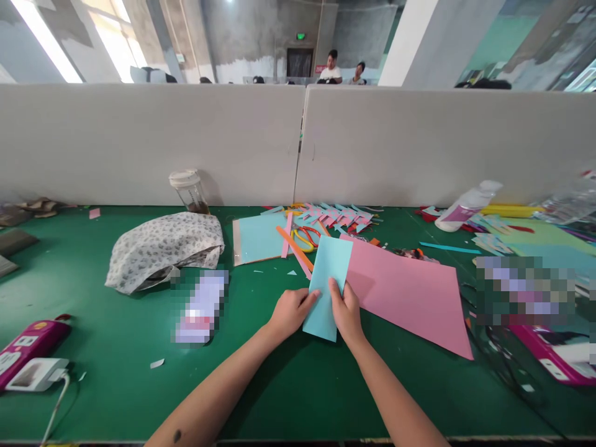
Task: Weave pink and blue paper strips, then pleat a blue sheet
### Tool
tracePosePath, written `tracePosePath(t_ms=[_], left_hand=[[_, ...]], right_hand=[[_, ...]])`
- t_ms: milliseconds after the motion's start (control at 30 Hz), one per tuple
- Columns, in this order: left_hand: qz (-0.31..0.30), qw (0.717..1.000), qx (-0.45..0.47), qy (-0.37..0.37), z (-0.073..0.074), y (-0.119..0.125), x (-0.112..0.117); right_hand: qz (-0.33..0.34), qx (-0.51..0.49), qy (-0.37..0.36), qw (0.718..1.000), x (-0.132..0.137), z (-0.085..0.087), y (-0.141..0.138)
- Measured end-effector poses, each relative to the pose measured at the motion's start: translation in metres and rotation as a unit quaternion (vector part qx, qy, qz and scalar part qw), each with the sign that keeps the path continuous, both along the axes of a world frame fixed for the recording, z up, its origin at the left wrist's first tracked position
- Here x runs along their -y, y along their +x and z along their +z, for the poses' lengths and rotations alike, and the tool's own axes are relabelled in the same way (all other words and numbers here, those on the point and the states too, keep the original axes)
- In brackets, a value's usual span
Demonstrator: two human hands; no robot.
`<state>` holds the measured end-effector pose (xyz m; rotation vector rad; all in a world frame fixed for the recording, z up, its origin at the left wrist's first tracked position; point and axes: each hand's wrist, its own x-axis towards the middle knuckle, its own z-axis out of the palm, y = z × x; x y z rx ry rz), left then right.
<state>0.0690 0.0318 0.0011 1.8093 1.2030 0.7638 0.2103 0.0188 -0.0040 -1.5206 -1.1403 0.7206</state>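
A light blue paper sheet [329,273] lies folded on the green table [116,335], partly over a large pink sheet [410,298]. My left hand [291,311] grips the blue sheet's left edge with curled fingers. On the sheet's lower right part rests my right hand [345,312], fingers pressed down and pinching it. Both hands hold the same blue paper.
A patterned cloth bag [162,248] and a lidded jar [189,189] sit at left. Paper strips, cut shapes and scissors [307,237] lie behind the hands. A white bottle [465,205] and more coloured sheets are at right. Grey partitions [298,143] close the far edge. Pink devices [28,344] lie at lower left.
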Motion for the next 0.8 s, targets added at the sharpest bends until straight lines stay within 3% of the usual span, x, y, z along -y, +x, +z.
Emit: tracePosePath(t_ms=[233, 300, 367, 467, 667, 800], left_hand=[[-0.001, 1.000, -0.006, 0.024, -0.002, -0.003, 0.009], [-0.009, 0.998, 0.067, -0.015, 0.000, -0.003, 0.010], [-0.022, 0.971, 0.207, -0.116, 0.002, -0.001, 0.010], [-0.014, 0.893, 0.369, -0.257, 0.000, 0.004, 0.009], [0.078, 0.863, 0.435, -0.246, -0.009, 0.006, 0.001], [0.094, 0.842, 0.452, -0.278, -0.008, 0.001, -0.002]], right_hand=[[-0.015, 0.064, 0.032, 0.997, 0.006, -0.003, -0.001], [0.008, 0.067, 0.035, 0.997, 0.009, -0.002, -0.004], [0.037, 0.067, 0.034, 0.997, 0.011, 0.000, -0.006], [0.055, 0.064, 0.029, 0.996, 0.012, 0.001, -0.008], [0.104, 0.060, 0.046, 0.992, 0.014, 0.003, -0.007], [0.145, 0.068, 0.074, 0.984, 0.018, 0.005, -0.009]])
